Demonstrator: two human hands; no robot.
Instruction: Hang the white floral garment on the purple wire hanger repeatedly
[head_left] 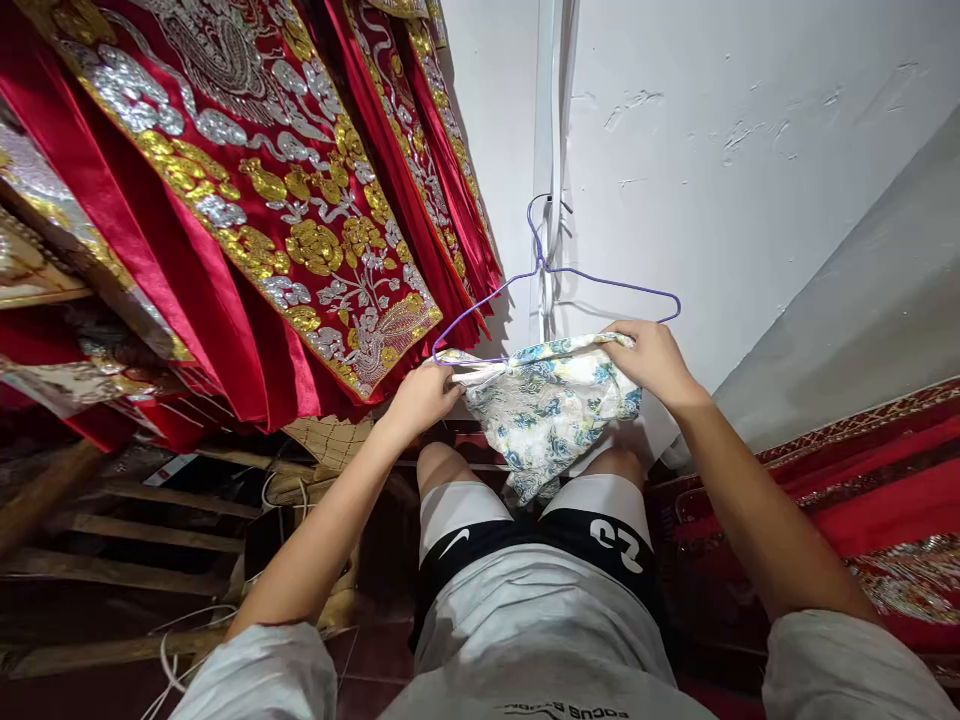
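A: Head view: surface and room?
B: White wall (pixel 675 130), scuffed; one upright white pipe (pixel 556 110). At left, red hangings (pixel 330 190), embroidered in gold and silver; below them, wooden slats (pixel 142 535). At right, red cloth (pixel 892 500).
A: Hands?
B: Left hand (pixel 426 393): fingers closed on the upper left edge of one floral cloth (pixel 555 400), at the left end of a purple hanger (pixel 611 281). Right hand (pixel 654 358): pinching its upper right edge.
A: Cloth's place?
B: Stretched between both hands, beneath the hanger, over the lap. Hanger's hook: beside the pipe.
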